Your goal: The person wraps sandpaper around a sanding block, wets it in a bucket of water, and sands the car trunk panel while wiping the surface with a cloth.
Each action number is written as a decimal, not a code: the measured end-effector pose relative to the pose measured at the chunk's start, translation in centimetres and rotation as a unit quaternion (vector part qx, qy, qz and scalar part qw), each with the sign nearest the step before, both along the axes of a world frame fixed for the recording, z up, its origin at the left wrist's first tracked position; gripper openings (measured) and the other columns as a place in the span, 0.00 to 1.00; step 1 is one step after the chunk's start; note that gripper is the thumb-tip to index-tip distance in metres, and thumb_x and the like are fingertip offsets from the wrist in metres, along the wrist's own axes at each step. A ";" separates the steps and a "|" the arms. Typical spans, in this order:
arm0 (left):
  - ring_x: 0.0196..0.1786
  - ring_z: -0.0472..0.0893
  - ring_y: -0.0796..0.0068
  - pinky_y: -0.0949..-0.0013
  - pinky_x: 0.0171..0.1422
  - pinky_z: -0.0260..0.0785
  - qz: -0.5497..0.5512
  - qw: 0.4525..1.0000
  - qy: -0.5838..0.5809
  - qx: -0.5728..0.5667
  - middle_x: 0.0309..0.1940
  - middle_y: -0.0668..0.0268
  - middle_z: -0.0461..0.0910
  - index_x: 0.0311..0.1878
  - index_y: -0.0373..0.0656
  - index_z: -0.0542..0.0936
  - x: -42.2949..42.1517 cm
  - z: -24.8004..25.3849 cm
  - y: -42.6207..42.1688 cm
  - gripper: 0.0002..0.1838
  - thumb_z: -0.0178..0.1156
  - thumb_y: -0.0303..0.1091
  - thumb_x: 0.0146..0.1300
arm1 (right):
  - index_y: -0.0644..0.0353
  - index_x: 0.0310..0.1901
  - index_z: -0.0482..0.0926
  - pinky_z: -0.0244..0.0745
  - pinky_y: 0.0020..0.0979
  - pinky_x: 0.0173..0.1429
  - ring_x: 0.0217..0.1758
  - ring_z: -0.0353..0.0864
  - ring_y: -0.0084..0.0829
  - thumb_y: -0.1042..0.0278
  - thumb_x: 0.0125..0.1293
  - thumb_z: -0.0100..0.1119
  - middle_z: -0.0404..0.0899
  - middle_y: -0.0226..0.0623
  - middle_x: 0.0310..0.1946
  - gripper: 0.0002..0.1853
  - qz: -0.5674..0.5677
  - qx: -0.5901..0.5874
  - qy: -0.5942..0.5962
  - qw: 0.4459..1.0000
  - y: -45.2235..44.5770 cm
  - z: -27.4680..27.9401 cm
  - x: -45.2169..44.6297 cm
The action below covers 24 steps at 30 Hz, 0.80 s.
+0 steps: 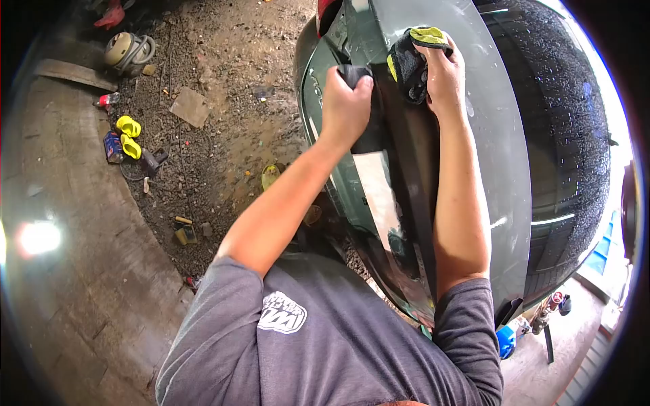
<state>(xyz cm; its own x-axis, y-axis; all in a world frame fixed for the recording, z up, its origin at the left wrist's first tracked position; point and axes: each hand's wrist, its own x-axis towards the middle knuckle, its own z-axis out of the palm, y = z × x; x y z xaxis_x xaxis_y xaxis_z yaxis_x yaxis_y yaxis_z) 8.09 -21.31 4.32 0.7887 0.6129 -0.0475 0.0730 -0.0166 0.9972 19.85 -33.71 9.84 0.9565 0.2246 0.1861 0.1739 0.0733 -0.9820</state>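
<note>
My left hand [347, 107] is closed on a small dark pad [353, 74], held against the grey-green car body panel near its upper left edge. To the right, my right hand [445, 78] grips a black and yellow cloth [410, 68] that rests on the painted panel [474, 122]. Between my forearms runs a dark recess in the bodywork, beside a pale whitish patch [376, 193]. The palm side of both hands is hidden.
The wet car window [562, 122] curves along the right. On the gravel at left lie yellow clogs [128, 137], a blue box [113, 147], a red-labelled bottle [107, 100] and a beige vacuum-like machine [125, 51]. A blue object [506, 342] stands at lower right.
</note>
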 end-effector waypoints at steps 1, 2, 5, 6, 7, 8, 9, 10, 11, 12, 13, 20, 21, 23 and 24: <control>0.44 0.84 0.46 0.53 0.51 0.75 -0.003 1.000 0.003 -0.001 0.39 0.45 0.82 0.47 0.29 0.74 1.2 -0.3 0.8 0.20 0.63 0.39 0.65 | 0.64 0.49 0.81 0.76 0.24 0.50 0.46 0.82 0.21 0.68 0.71 0.63 0.84 0.31 0.42 0.10 0.006 -0.027 -0.011 1.000 0.1 0.2 0.0; 0.41 0.83 0.62 0.58 0.49 0.75 -0.001 0.998 0.062 0.001 0.39 0.54 0.82 0.48 0.31 0.76 3.4 -2.1 2.2 0.18 0.64 0.38 0.65 | 0.64 0.49 0.81 0.76 0.24 0.50 0.46 0.82 0.21 0.67 0.71 0.63 0.84 0.31 0.42 0.11 0.011 -0.054 -0.019 0.998 0.1 0.6 -0.3; 0.42 0.84 0.57 0.57 0.50 0.76 0.005 0.998 0.048 0.042 0.40 0.50 0.83 0.50 0.29 0.75 4.6 -2.4 3.1 0.21 0.65 0.39 0.65 | 0.64 0.49 0.81 0.76 0.24 0.50 0.46 0.82 0.21 0.66 0.72 0.63 0.84 0.31 0.42 0.11 -0.008 -0.084 0.005 0.996 0.2 1.2 -0.5; 0.44 0.84 0.49 0.53 0.52 0.75 0.003 0.998 0.019 0.052 0.40 0.45 0.83 0.50 0.29 0.74 3.1 -2.0 2.3 0.21 0.64 0.39 0.65 | 0.64 0.49 0.81 0.76 0.24 0.50 0.46 0.82 0.21 0.66 0.72 0.63 0.84 0.31 0.42 0.11 -0.006 -0.086 -0.003 0.996 0.2 0.9 -0.4; 0.46 0.84 0.40 0.49 0.53 0.75 0.001 0.998 -0.012 0.062 0.41 0.41 0.82 0.50 0.29 0.73 1.7 -1.3 1.3 0.21 0.63 0.39 0.65 | 0.64 0.49 0.81 0.76 0.24 0.51 0.46 0.82 0.21 0.65 0.72 0.63 0.84 0.31 0.41 0.11 -0.003 -0.088 -0.011 0.996 0.1 0.6 -0.4; 0.46 0.84 0.40 0.49 0.53 0.75 -0.005 1.000 0.004 0.028 0.42 0.41 0.82 0.50 0.29 0.73 0.9 -0.8 0.7 0.21 0.63 0.39 0.65 | 0.64 0.49 0.81 0.76 0.24 0.51 0.45 0.82 0.21 0.65 0.72 0.63 0.84 0.31 0.41 0.11 0.012 -0.091 -0.049 0.995 -0.3 0.2 -0.1; 0.47 0.83 0.40 0.49 0.54 0.75 -0.004 0.999 0.002 0.038 0.42 0.40 0.82 0.50 0.29 0.73 1.3 -1.2 0.9 0.21 0.63 0.39 0.65 | 0.64 0.49 0.81 0.76 0.24 0.51 0.46 0.82 0.21 0.65 0.72 0.62 0.84 0.31 0.42 0.11 0.008 -0.047 -0.014 0.999 -0.2 0.2 -0.1; 0.47 0.83 0.39 0.49 0.54 0.75 -0.001 0.999 -0.002 0.048 0.42 0.40 0.82 0.50 0.29 0.73 2.5 -1.8 1.7 0.22 0.63 0.39 0.65 | 0.64 0.48 0.81 0.76 0.25 0.51 0.46 0.82 0.21 0.65 0.72 0.62 0.84 0.31 0.42 0.11 0.002 -0.001 0.020 1.000 -0.1 0.1 -0.1; 0.48 0.83 0.39 0.49 0.54 0.75 0.001 0.998 -0.006 0.058 0.43 0.39 0.82 0.50 0.29 0.73 4.0 -2.4 2.7 0.22 0.63 0.39 0.65 | 0.64 0.49 0.81 0.76 0.25 0.52 0.46 0.83 0.22 0.65 0.72 0.62 0.84 0.31 0.42 0.12 0.000 -0.015 0.011 1.000 -0.3 -0.2 0.0; 0.49 0.83 0.38 0.49 0.54 0.75 -0.011 0.999 0.038 0.002 0.44 0.38 0.82 0.49 0.29 0.73 5.7 -2.1 4.2 0.21 0.63 0.39 0.64 | 0.64 0.49 0.81 0.76 0.25 0.53 0.47 0.83 0.23 0.64 0.72 0.62 0.84 0.32 0.42 0.12 -0.004 -0.030 0.004 1.000 -0.5 -0.3 -0.1; 0.51 0.83 0.37 0.49 0.54 0.75 -0.036 0.998 0.060 0.005 0.45 0.37 0.82 0.49 0.29 0.73 6.0 -2.0 4.7 0.21 0.63 0.39 0.65 | 0.65 0.50 0.81 0.76 0.25 0.53 0.48 0.83 0.23 0.64 0.72 0.62 0.84 0.32 0.43 0.13 -0.006 -0.042 -0.010 0.999 -0.4 -0.1 0.2; 0.45 0.83 0.42 0.51 0.52 0.75 -0.017 0.999 -0.010 0.035 0.41 0.41 0.82 0.51 0.29 0.72 0.4 -1.2 0.6 0.20 0.63 0.37 0.66 | 0.65 0.52 0.81 0.76 0.26 0.56 0.50 0.83 0.25 0.64 0.72 0.62 0.85 0.34 0.44 0.14 -0.017 -0.012 0.014 1.000 -0.2 0.1 0.0; 0.45 0.83 0.42 0.52 0.52 0.75 -0.009 0.997 -0.022 0.067 0.41 0.41 0.82 0.51 0.29 0.72 1.9 -1.8 1.7 0.20 0.63 0.37 0.66 | 0.65 0.52 0.81 0.77 0.26 0.56 0.50 0.83 0.25 0.64 0.72 0.62 0.85 0.34 0.44 0.14 -0.022 -0.007 0.015 1.000 -0.1 -0.1 0.1; 0.45 0.84 0.38 0.50 0.51 0.75 -0.016 0.999 0.008 0.037 0.42 0.40 0.82 0.49 0.28 0.72 5.8 -3.8 4.3 0.21 0.64 0.38 0.65 | 0.65 0.51 0.81 0.77 0.27 0.56 0.49 0.83 0.25 0.65 0.71 0.63 0.85 0.34 0.44 0.13 -0.021 0.000 0.019 1.000 -0.1 -0.2 0.1; 0.45 0.84 0.38 0.49 0.51 0.75 -0.020 0.998 0.010 0.058 0.42 0.39 0.82 0.49 0.28 0.72 5.7 -3.5 4.4 0.21 0.64 0.38 0.65 | 0.65 0.51 0.82 0.77 0.27 0.55 0.49 0.83 0.25 0.66 0.70 0.63 0.85 0.34 0.44 0.13 -0.013 0.004 0.021 1.000 0.0 0.0 0.2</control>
